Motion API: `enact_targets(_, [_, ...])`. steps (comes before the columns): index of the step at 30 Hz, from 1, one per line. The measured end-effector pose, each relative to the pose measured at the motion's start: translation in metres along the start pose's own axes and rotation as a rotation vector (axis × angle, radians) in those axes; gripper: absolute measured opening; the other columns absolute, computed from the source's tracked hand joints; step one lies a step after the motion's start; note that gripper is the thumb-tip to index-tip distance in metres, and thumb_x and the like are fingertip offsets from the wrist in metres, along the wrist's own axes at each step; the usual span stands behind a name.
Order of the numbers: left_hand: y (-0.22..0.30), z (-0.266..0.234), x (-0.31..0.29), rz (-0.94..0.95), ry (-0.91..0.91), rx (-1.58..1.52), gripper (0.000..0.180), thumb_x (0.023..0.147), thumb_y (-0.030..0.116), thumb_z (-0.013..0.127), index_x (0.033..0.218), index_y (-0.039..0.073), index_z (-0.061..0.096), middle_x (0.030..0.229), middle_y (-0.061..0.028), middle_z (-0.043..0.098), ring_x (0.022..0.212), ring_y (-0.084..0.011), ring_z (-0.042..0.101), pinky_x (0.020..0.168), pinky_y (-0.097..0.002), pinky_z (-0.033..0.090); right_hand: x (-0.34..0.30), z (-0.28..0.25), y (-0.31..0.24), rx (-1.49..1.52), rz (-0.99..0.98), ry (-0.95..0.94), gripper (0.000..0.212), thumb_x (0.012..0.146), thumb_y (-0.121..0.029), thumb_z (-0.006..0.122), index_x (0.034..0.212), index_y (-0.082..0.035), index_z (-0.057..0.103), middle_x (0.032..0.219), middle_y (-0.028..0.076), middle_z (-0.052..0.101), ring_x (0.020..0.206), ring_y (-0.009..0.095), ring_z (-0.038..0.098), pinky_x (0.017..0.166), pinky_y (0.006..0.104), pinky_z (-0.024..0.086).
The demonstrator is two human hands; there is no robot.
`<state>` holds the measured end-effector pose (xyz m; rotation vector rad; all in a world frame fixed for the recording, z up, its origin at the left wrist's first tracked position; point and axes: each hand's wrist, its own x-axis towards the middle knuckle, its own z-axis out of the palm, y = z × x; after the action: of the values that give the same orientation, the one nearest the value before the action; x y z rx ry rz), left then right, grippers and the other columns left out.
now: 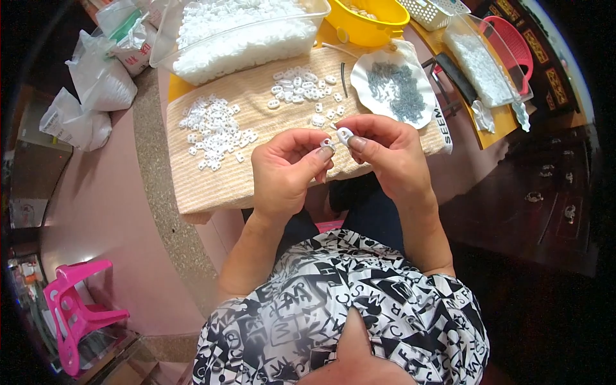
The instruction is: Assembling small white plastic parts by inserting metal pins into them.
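Note:
My left hand [282,172] pinches a small white plastic piece [327,143] between thumb and fingertips. Close beside it, my right hand [396,157] grips a white oval plastic piece with holes [344,135]. The two pieces are nearly together; whether they touch I cannot tell. Both hands are over the near edge of a striped beige cloth [192,186]. To the left on the cloth is a loose pile of small white pieces [215,128]. Beyond my hands lie several oval white pieces [296,86]. Small dark grey parts [407,90] fill a scalloped white dish [364,67] at the right.
A large clear bin [168,54] of white pieces stands at the back, beside a yellow basin [369,33]. A thin black strip [343,80] lies near the dish. Farther right is another clear tub [504,54]. White bags [99,70] and a pink stool [80,308] are left.

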<state>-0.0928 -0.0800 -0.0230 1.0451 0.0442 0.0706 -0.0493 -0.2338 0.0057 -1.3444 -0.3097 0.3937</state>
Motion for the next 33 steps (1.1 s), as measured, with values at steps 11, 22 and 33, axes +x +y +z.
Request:
enact_targets(11, [-0.002, 0.002, -0.001, 0.016, 0.022, 0.004, 0.012, 0.077, -0.001, 0.059, 0.088, -0.005, 0.059, 0.070, -0.0067, 0.060, 0.057, -0.0072, 0.054, 0.049, -0.0171, 0.043, 0.000, 0.003, 0.004, -0.092, -0.070, 0.034, 0.020, 0.079, -0.002, 0.058, 0.097, 0.005, 0.059, 0.086, 0.007, 0.061, 0.078, 0.010, 0.056, 0.069, 0.0214, 0.045])
enact_targets(22, [-0.008, -0.002, 0.001, 0.148, -0.063, 0.037, 0.017, 0.077, 0.001, 0.062, 0.092, -0.005, 0.058, 0.074, -0.0068, 0.061, 0.060, -0.0073, 0.055, 0.051, -0.0175, 0.045, -0.002, 0.007, 0.000, -0.140, -0.098, -0.017, 0.017, 0.078, -0.002, 0.059, 0.094, 0.005, 0.061, 0.084, 0.008, 0.062, 0.078, 0.011, 0.057, 0.069, 0.0221, 0.045])
enact_targets(33, [-0.010, -0.011, 0.010, 0.432, -0.257, 0.107, 0.030, 0.071, -0.003, 0.066, 0.100, -0.003, 0.057, 0.091, -0.0083, 0.057, 0.080, -0.0122, 0.054, 0.069, -0.0205, 0.044, -0.005, 0.005, 0.003, -0.093, -0.110, -0.051, 0.014, 0.076, -0.001, 0.059, 0.089, 0.005, 0.062, 0.080, 0.008, 0.063, 0.075, 0.011, 0.057, 0.067, 0.0225, 0.045])
